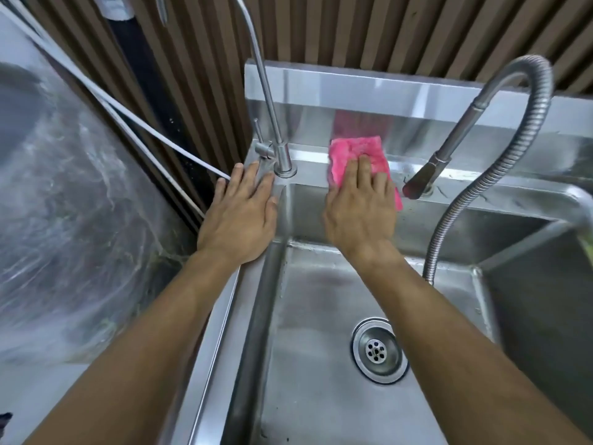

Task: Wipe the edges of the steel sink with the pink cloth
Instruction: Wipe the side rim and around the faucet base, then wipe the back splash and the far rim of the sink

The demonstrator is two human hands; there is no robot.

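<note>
The pink cloth [356, 154] lies flat on the back edge of the steel sink [309, 162], between the two taps. My right hand [361, 210] presses down on the cloth with straight fingers. My left hand [240, 213] rests flat on the sink's back left corner, its fingertips beside the base of the thin tap. The basin below has a round drain [378, 350].
A thin steel tap [272, 123] rises at the back left. A flexible-hose tap [433, 168] hangs over the back edge right of the cloth. A second basin [545, 300] lies on the right. White cables [144, 130] and plastic sheeting [64, 220] sit on the left.
</note>
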